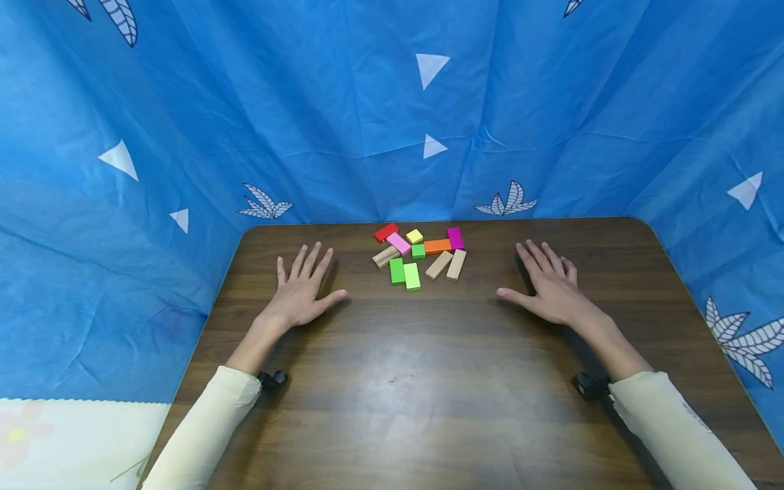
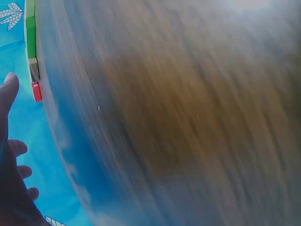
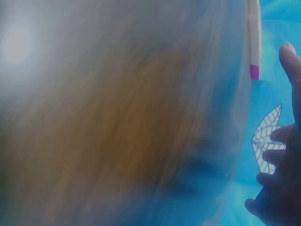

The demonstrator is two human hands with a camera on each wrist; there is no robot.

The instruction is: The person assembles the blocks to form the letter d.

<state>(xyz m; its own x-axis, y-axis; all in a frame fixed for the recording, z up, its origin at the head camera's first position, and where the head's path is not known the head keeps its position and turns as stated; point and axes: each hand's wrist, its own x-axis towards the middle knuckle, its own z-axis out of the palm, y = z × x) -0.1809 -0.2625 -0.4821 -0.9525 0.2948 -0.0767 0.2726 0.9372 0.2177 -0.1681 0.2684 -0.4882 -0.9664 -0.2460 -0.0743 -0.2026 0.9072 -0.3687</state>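
Note:
My left hand (image 1: 298,294) is spread over the left part of the table, fingers straight and nothing held. On the other side my right hand (image 1: 553,289) is likewise spread and holds nothing. Between them, near the back edge, lies a loose group of small blocks. It includes a red block (image 1: 386,232), a pink block (image 1: 399,243), a yellow block (image 1: 414,236), an orange block (image 1: 437,246), a magenta block (image 1: 455,238), a small green block (image 1: 418,251), two longer green blocks (image 1: 412,277) and several plain wooden blocks (image 1: 456,265). Both hands are apart from the blocks.
The dark wooden table (image 1: 392,395) has rounded back corners. A blue cloth (image 1: 367,109) with leaf and triangle prints hangs behind it and along both sides. At the lower left shows a pale flowered cloth (image 1: 73,435). Small black cameras (image 1: 272,382) sit at the wrists.

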